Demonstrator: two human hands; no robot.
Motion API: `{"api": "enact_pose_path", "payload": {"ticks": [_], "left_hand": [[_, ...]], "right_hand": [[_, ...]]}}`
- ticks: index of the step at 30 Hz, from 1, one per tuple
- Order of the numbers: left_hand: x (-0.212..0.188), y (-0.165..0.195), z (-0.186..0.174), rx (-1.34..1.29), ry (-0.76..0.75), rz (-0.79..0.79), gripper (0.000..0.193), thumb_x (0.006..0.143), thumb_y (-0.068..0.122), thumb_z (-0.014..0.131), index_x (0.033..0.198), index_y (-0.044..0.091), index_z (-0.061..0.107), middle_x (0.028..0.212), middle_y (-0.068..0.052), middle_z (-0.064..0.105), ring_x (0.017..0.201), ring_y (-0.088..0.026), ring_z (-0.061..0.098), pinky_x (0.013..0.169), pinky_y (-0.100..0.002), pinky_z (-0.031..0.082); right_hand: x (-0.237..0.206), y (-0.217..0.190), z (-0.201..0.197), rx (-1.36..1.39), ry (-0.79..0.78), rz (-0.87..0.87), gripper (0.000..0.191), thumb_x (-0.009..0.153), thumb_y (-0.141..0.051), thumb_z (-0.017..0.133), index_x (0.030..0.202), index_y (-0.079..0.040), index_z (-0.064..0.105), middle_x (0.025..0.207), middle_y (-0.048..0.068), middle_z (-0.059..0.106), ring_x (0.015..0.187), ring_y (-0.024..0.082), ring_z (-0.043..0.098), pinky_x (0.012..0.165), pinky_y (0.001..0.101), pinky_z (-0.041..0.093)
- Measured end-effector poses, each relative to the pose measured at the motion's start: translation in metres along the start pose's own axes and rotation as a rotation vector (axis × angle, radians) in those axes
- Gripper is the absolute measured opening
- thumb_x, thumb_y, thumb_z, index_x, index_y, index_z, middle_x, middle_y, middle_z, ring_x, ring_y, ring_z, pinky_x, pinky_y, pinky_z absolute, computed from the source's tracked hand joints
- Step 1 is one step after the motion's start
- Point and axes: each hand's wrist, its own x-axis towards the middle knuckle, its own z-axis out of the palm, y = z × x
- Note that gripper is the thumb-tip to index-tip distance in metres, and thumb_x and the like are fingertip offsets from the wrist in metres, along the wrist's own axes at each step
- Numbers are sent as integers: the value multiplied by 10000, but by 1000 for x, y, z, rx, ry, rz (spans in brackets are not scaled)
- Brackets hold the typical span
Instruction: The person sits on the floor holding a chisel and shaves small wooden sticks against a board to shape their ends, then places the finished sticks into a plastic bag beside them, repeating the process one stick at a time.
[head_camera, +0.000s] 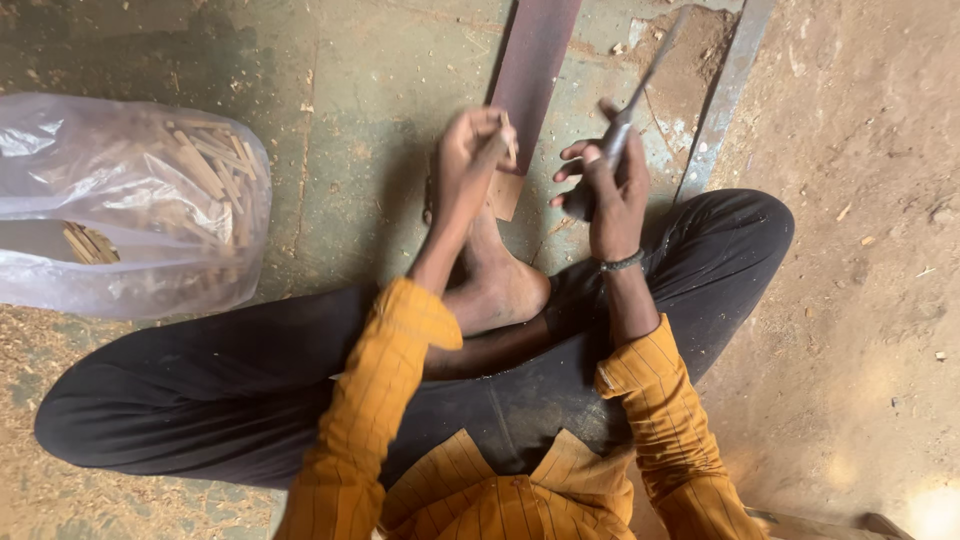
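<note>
Two hands: left hand (468, 150) pinching an upright wooden stick (509, 140), right hand (610, 185) clenched on a blade (648, 75) angled up-right.

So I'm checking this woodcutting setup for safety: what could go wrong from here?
1. The right hand holds a raised blade close to the left hand, which pinches a small wooden piece. A badly aimed stroke could catch the fingers.
2. The bare foot lies just under the work, beside the plank, so a glancing blade could reach it.
3. The piece is thin and might split or fly off.
</note>
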Motion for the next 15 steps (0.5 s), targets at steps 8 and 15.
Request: {"api": "enact_pose_path", "payload": {"ticks": [8, 15], "left_hand": [[124, -12, 26, 543, 121, 529, 172, 834, 54, 748, 1006, 47, 747, 893, -92, 788, 729, -173, 784, 644, -325, 621], [198, -28, 69, 737, 244, 407, 232, 867, 125, 754, 797, -51, 620, 687, -176, 677, 591, -306, 664, 581, -426, 513]], "right_hand": [[-5, 4, -8, 11, 134, 297, 366, 1078, -228, 544, 1401, -58, 562, 770, 16, 571, 483, 75, 517, 419, 247, 454], [-1, 1, -11, 45, 158, 364, 373, 1056, -224, 549, 1389, -57, 553, 766, 4, 562, 472, 73, 512, 417, 243, 450]]}}
